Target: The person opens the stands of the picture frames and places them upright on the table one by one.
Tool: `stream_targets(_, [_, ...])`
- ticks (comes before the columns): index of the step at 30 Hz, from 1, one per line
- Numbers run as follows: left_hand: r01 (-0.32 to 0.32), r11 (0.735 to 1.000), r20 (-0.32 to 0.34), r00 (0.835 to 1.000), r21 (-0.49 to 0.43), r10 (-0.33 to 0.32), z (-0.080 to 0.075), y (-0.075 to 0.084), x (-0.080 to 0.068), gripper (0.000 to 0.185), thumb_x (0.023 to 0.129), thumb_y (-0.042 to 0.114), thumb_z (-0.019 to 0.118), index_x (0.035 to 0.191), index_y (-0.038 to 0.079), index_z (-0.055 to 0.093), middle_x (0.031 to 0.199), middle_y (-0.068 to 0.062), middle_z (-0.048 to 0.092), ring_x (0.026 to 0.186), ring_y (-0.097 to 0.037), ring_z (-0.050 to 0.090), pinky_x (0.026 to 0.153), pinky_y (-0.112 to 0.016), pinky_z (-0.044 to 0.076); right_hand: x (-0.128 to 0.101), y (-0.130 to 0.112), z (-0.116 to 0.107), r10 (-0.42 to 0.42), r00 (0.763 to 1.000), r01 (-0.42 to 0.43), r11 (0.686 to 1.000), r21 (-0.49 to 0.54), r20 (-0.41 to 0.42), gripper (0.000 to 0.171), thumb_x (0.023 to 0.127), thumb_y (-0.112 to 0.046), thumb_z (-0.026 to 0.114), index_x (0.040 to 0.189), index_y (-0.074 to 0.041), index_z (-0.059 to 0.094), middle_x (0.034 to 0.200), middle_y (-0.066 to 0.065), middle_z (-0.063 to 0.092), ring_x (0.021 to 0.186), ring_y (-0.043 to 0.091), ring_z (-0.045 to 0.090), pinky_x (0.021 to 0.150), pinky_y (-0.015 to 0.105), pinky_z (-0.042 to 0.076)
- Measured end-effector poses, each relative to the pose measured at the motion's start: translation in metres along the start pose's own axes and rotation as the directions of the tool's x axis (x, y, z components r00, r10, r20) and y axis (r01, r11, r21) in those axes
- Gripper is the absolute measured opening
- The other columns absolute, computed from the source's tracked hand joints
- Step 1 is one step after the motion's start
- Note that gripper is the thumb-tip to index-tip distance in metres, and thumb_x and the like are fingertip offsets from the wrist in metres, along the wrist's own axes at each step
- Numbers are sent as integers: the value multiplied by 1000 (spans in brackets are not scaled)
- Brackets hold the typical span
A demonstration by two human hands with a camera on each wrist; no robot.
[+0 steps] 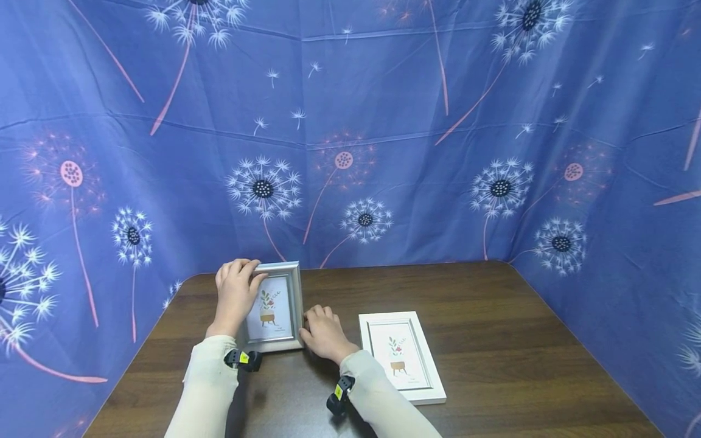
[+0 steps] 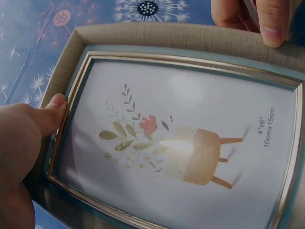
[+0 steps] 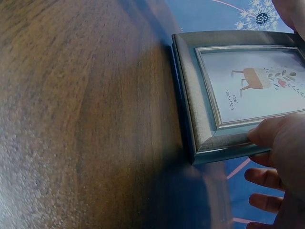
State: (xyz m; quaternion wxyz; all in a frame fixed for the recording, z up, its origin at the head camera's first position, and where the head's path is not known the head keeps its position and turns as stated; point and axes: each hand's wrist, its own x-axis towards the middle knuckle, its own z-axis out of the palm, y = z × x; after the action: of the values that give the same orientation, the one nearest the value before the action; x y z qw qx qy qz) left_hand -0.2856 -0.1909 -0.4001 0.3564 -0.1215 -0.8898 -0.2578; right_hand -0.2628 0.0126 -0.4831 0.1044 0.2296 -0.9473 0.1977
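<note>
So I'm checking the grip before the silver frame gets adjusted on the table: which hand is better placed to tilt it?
Probably the left hand: it grips the silver frame at its top edge, where tilting is easiest. The right hand holds only the lower corner near the table, better suited to steadying.

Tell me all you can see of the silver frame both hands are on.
The silver frame stands upright on the table, near its back left corner. Its moulding looks brushed grey-silver with a thin gold inner lip. Behind the glazing is a print of a potted plant on legs, marked 4"x6", 10cmx15cm. The left hand grips its upper left corner; the right hand holds its lower right corner, thumb on the moulding. A white frame lies flat nearby, apart.
</note>
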Motion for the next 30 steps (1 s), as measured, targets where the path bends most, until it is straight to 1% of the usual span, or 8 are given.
stream_targets(8, [3,1000,15,1000,-15,-3,-2,-1,0,35,89,12,73,118,-6,65,112,-23,59,113,-42,46,109,-60,18,1,0,-1,12,1000,-12,1000,-4,4,34,95,-30,60,119,-6,63,114,8,57,105,26,49,85,38,41])
stream_targets(13, [4,1000,29,1000,-20,-4,-3,-2,-2,37,89,13,73,120,-6,64,113,-23,58,114,-41,45,110,-60,17,-1,-2,-2,18,1000,-18,1000,14,15,34,96,-30,60,120,-6,62,115,9,57,105,26,49,86,39,41])
stream_targets(21, [1,1000,12,1000,-25,0,-4,-4,-3,37,89,12,73,121,-7,63,113,-23,58,115,-42,45,112,-61,14,-2,-3,0,13,1000,-14,1000,26,14,34,96,-30,61,120,-6,62,115,9,58,105,26,50,86,38,41])
stream_targets(25, [-8,1000,-2,1000,-25,8,-2,-5,-3,38,89,11,73,121,-7,63,112,-23,58,115,-43,46,112,-61,15,-3,-2,0,7,1000,-8,1000,29,14,34,96,-30,61,120,-6,62,114,9,58,104,26,50,84,37,42])
stream_targets(30, [-28,999,-23,999,-28,28,0,-5,-3,38,87,9,75,119,-7,64,110,-22,59,114,-44,47,110,-61,17,-5,-1,-2,11,1000,-12,1000,27,29,35,98,-30,60,123,-7,61,116,9,58,106,27,50,85,38,42])
